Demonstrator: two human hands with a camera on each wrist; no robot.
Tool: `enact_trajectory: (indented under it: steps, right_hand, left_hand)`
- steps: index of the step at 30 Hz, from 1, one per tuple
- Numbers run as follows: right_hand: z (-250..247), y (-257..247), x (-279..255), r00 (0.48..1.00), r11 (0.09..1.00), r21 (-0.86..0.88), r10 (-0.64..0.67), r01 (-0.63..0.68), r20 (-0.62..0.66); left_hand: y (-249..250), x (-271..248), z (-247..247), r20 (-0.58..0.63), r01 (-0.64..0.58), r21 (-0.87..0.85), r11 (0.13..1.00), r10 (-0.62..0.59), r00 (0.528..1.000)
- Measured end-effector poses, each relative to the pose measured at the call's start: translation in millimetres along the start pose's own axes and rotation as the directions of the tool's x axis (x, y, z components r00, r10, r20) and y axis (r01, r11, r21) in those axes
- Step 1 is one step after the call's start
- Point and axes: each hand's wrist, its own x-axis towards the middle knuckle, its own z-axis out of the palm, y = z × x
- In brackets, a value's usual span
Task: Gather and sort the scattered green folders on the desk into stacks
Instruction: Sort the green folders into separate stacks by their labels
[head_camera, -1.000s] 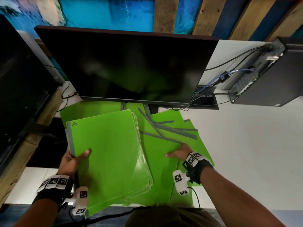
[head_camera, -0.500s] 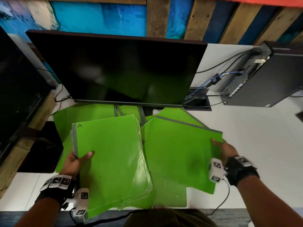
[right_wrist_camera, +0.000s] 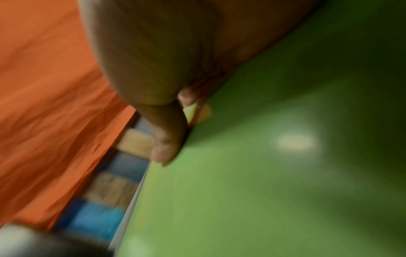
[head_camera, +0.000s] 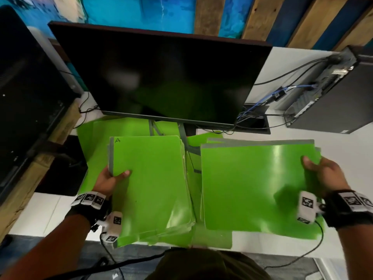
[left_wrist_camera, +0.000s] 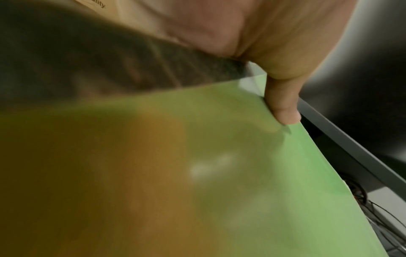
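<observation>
My left hand (head_camera: 113, 176) grips the left edge of a stack of green folders (head_camera: 151, 186), its top one marked "A", thumb on top; the thumb (left_wrist_camera: 283, 107) shows pressed on green in the left wrist view. My right hand (head_camera: 321, 172) holds a second bundle of green folders (head_camera: 252, 188) with grey spines by its right edge, thumb on top, lifted over the desk; the right wrist view shows that thumb (right_wrist_camera: 167, 144) on the green cover (right_wrist_camera: 263, 173). More green folders (head_camera: 113, 128) lie loose on the desk under the monitor.
A large black monitor (head_camera: 165, 77) stands right behind the folders, its stand legs among them. A computer case (head_camera: 339, 98) with cables sits at the back right. A second dark screen (head_camera: 24, 98) is at the left. White desk (head_camera: 292, 134) shows at the right.
My right hand picked up a bundle of folders from the desk's middle and swung it right and up, turning it square. The left hand's stack stayed roughly in place.
</observation>
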Motion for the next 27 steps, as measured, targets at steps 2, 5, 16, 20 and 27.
enact_trajectory:
  steps: [2, 5, 16, 20, 27]
  right_hand:
    - [17, -17, -4, 0.988, 0.999, -0.010, -0.048, 0.050, 0.149]
    - [68, -45, 0, 0.921, 0.951, -0.182, -0.176, 0.250, 0.349]
    - [297, -68, -16, 0.658, 0.472, -0.501, -0.263, 0.725, 0.706]
    - [340, -43, -48, 0.610, 0.544, -0.386, -0.323, 0.745, 0.724]
    - [372, -14, -75, 0.516, 0.503, -0.294, -0.387, 0.813, 0.764]
  left_hand:
    - [3, -4, 3, 0.011, -0.008, 0.013, 1.000, 0.007, 1.000]
    - [6, -8, 10, 0.046, -0.036, 0.026, 0.999, 0.035, 0.998]
    - [24, -29, 40, 0.170, -0.313, 0.101, 0.945, 0.293, 0.941]
    - [15, -34, 41, 0.224, -0.253, 0.006, 0.967, 0.245, 0.943]
    - [-3, -37, 31, 0.253, -0.136, -0.049, 0.990, 0.144, 0.957]
